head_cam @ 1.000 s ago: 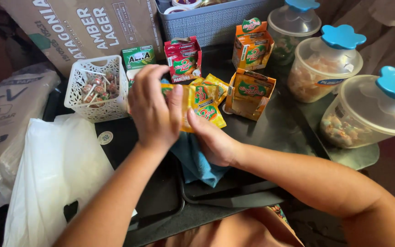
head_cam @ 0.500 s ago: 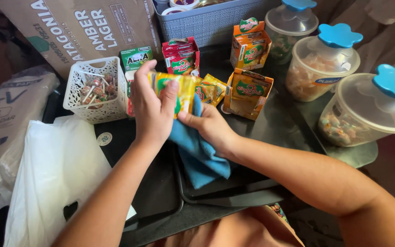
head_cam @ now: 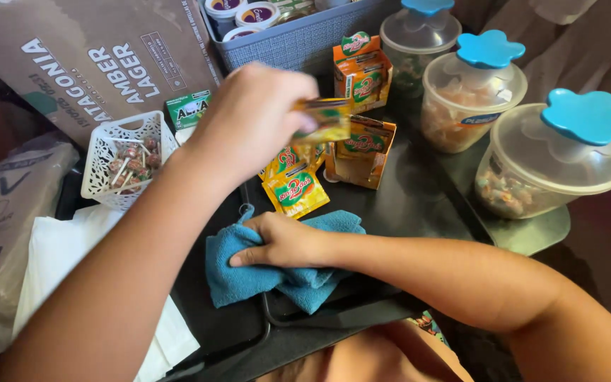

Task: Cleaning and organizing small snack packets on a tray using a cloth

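Left hand (head_cam: 249, 120) raised, fingers clamped on yellow-green snack packet (head_cam: 324, 119). Right hand (head_cam: 284, 240) pressed flat on blue cloth (head_cam: 263, 272), not gripping. Below the held packet: matching yellow packets (head_cam: 295, 187); beside it, open orange carton (head_cam: 360, 151).

**Hands with a snack packet and a blue cloth over a dark desk**

The left hand (head_cam: 249, 124) is raised, its fingers (head_cam: 298, 117) pinching a yellow snack packet (head_cam: 328, 119) above the dark desk (head_cam: 419, 198). The right hand (head_cam: 284, 240) lies flat on a crumpled blue cloth (head_cam: 249, 272). More yellow packets (head_cam: 295, 189) lie just beyond the cloth, beside an open orange carton (head_cam: 359, 152). A white lattice basket of lollipops (head_cam: 123, 164) stands to the left. Three clear jars with blue flower-shaped lids (head_cam: 556, 159) stand to the right.
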